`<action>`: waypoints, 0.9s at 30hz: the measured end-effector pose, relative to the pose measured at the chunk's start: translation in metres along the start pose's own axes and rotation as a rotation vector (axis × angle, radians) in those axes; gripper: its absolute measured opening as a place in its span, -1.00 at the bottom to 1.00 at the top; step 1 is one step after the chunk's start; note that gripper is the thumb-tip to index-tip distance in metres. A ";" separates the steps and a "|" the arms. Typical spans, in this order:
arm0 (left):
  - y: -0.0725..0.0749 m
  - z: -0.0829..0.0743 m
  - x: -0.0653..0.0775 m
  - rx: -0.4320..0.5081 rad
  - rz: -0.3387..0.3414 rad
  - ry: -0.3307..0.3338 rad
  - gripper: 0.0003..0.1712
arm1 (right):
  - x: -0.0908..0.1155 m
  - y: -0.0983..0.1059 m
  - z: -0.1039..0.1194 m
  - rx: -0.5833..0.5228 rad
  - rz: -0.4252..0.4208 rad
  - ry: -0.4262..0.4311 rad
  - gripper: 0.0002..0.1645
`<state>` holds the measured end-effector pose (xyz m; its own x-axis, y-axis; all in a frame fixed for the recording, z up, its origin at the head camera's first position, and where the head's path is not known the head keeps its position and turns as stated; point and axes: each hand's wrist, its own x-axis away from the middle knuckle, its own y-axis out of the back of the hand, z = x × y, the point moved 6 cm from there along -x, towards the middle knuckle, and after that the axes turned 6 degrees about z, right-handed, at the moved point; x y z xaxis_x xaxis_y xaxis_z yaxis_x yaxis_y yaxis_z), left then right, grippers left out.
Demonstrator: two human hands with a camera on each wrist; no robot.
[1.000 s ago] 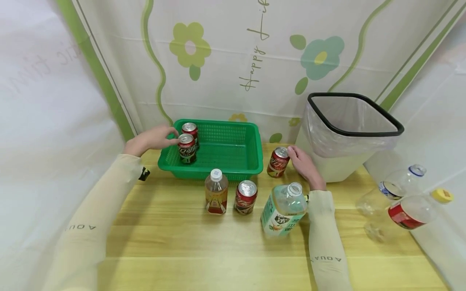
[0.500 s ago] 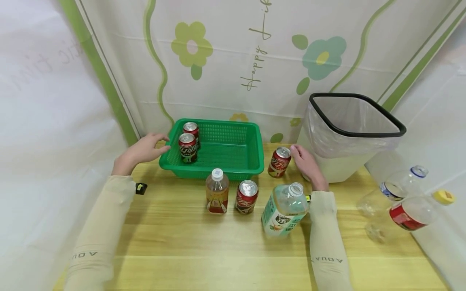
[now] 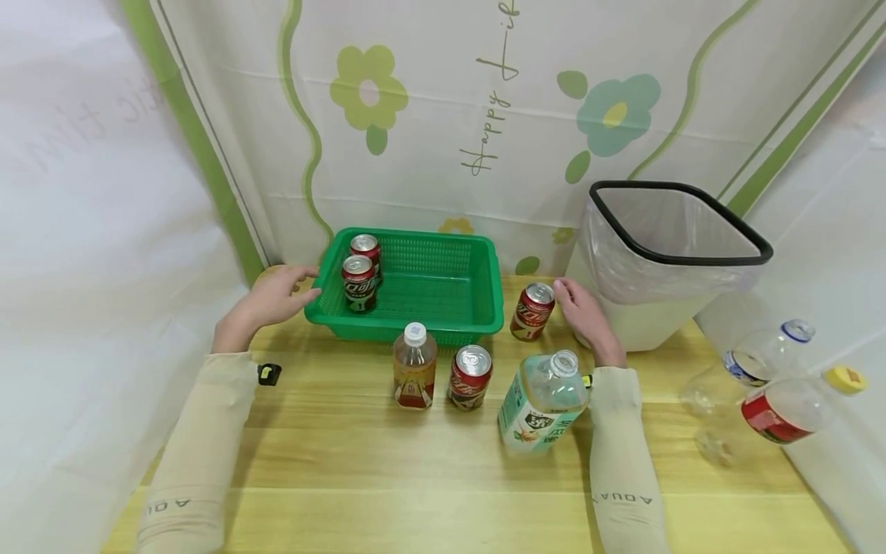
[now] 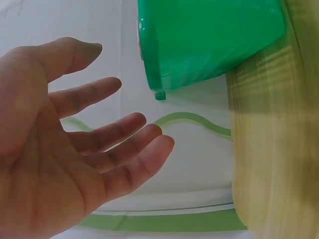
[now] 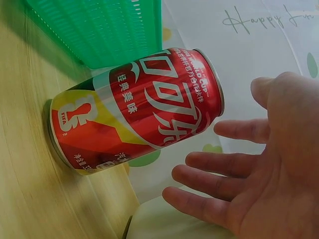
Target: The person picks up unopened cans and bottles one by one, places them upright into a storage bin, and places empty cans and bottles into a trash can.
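Note:
My left hand (image 3: 277, 296) is just left of the green plastic basket (image 3: 408, 332), its fingers loosely spread and holding nothing. In the left wrist view the palm faces the basket wall (image 4: 209, 45) with a gap between. Two red soda cans stand upright inside the basket at its left end, the front can (image 3: 359, 285) partly covering the rear can (image 3: 367, 246). Over on the right, my right hand (image 3: 581, 315) is beside another red soda can (image 3: 532, 312) that stands on the table. The right wrist view shows relaxed fingers (image 5: 214, 174) close to that can (image 5: 139, 109), not gripping it.
In front of the basket stand a capped juice bottle (image 3: 414, 369), a red can (image 3: 470, 377) and a large uncapped bottle (image 3: 543, 404). A lined trash bin (image 3: 623, 300) is behind my right hand. Two clear bottles, one yellow-capped (image 3: 775, 415), lie at the table's right side.
My left hand has drawn back leftward, away from the front can in the basket, to outside its rim. The right hand stays beside its can. The cans have not moved.

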<state>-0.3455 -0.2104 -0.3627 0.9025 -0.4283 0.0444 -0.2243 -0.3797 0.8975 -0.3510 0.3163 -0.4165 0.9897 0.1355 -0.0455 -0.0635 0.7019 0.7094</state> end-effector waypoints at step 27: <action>-0.034 0.023 0.017 0.253 -0.049 0.119 -0.34 | 0.000 0.001 -0.001 0.018 -0.016 0.000 -0.20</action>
<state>-0.3309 -0.2242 -0.4025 0.9481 -0.3107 0.0685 -0.2507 -0.5968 0.7622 -0.3507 0.3177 -0.4165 0.9907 0.1239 -0.0568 -0.0452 0.6915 0.7210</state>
